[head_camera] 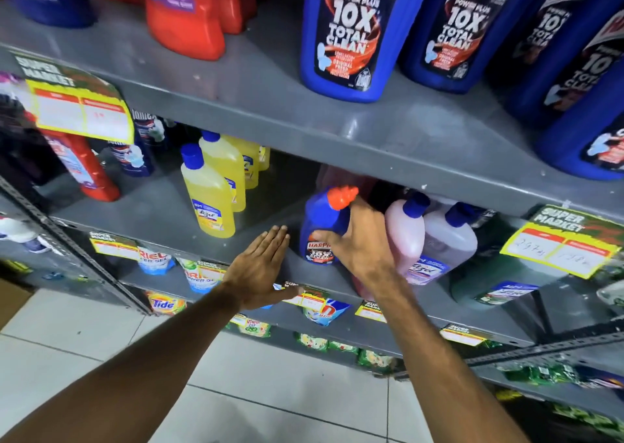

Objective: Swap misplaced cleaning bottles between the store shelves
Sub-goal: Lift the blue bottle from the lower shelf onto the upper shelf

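Observation:
A small blue Harpic bottle [320,221] with an orange-red cap stands on the middle shelf [162,206], beside pink bottles [405,233] with blue caps. My right hand [358,240] is wrapped around this blue bottle from its right side, thumb across the label. Just left of it my left hand [261,267] hovers flat, fingers straight and together, holding nothing. Large blue Harpic bottles [351,31] stand in a row on the upper shelf [270,105]. Yellow bottles [207,193] with blue caps sit further left on the middle shelf.
Red bottles [184,14] stand at the upper shelf's left, another red one [84,169] on the middle shelf. Yellow price tags [81,112] hang from the shelf edges. Detergent pouches [162,302] fill lower shelves. White floor tiles [236,392] lie below.

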Demonstrator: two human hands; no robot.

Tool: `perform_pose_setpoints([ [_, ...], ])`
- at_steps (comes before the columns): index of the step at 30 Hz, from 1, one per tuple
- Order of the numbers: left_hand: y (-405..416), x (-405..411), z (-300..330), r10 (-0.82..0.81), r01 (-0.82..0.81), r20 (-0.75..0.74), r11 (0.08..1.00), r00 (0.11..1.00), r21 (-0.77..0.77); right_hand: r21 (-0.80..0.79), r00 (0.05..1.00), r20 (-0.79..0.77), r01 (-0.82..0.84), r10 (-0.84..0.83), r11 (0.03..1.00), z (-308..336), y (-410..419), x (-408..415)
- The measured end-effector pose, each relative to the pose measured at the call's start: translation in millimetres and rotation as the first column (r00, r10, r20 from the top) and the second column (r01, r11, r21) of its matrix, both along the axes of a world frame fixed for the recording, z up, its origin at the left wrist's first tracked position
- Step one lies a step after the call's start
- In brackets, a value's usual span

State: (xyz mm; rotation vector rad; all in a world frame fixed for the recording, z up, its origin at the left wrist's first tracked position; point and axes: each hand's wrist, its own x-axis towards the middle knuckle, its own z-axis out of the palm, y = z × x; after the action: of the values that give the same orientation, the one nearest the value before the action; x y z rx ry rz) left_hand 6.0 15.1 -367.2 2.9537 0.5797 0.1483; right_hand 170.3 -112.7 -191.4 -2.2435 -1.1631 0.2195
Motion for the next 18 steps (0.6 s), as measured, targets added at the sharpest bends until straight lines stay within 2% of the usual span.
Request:
perform_pose_setpoints([
  [3,-12,-19,43,-0.001,0.001,0.037,1.000,0.999,0.010,0.003,0.999,-0.038,0.025,-0.025,1.000,15,-21,-21],
  [8,-44,-55,125,-0.058,0.052,0.038,0.988,0.998,0.145,0.065,0.999,-0.045,0.014,-0.011,0.998,69,-63,-53],
  [15,-68,-88,242,-0.205,0.120,0.238,0.938,0.949,0.326,0.155,0.987,0.156,-0.072,0.047,0.985,192,-115,-77],
  [18,-61,-85,294,-0.181,0.050,0.326,0.927,0.928,0.372,0.274,0.966,0.251,-0.132,0.061,0.953,248,-129,-75],
])
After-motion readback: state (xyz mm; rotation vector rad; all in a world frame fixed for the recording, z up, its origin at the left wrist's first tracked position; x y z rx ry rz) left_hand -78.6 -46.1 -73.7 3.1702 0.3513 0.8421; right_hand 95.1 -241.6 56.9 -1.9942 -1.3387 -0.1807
